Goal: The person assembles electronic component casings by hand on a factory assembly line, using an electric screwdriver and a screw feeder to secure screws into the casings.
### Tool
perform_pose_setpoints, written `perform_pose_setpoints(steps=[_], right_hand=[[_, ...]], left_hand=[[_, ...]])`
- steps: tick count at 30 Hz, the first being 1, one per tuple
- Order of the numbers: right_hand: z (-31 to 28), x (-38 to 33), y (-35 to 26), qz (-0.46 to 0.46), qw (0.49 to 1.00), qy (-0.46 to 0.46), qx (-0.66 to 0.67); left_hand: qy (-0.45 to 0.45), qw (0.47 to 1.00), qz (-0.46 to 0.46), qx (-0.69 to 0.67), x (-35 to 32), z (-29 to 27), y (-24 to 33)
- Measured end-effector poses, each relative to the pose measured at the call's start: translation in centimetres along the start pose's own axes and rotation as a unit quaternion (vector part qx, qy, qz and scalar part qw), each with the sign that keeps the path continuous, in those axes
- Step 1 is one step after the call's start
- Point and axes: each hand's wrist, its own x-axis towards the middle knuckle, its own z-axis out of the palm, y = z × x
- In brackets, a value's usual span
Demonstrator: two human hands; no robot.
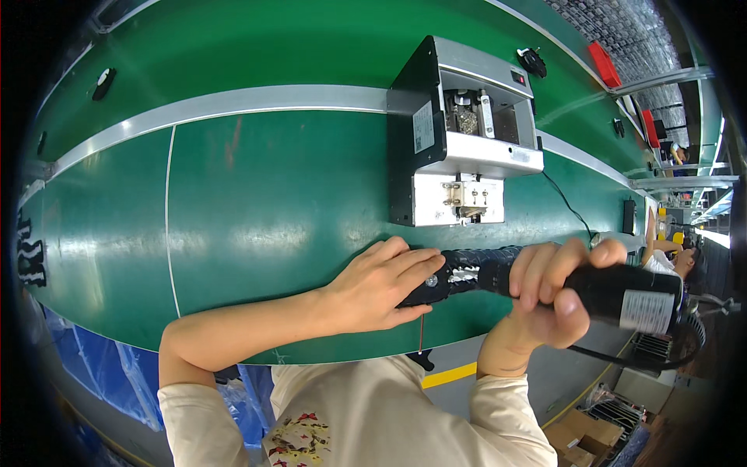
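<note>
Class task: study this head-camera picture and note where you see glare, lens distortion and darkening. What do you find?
Head view: pale glare smears across the green belt; the fisheye bends its silver rail into an arc; the corners go black; the left hand and right hand on the black electric screwdriver look sharp; daylight washes out the far right edge.

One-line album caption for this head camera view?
Right hand grips a black power screwdriver; left hand steadies its tip over a green belt.
</note>
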Motion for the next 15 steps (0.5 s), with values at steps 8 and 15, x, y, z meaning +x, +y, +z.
perform_pose_setpoints(steps=[8,15], right_hand=[[-0.2,-2.6,0.2,0.044,0.999,0.013,-0.011],[-0.6,-3.1,0.9,0.019,0.998,-0.036,-0.037]], left_hand=[[0.004,1.0,-0.004,-0.005,0.1,0.1,0.0],[-0.009,1.0,-0.012,-0.007,0.0,-0.1,0.2]])
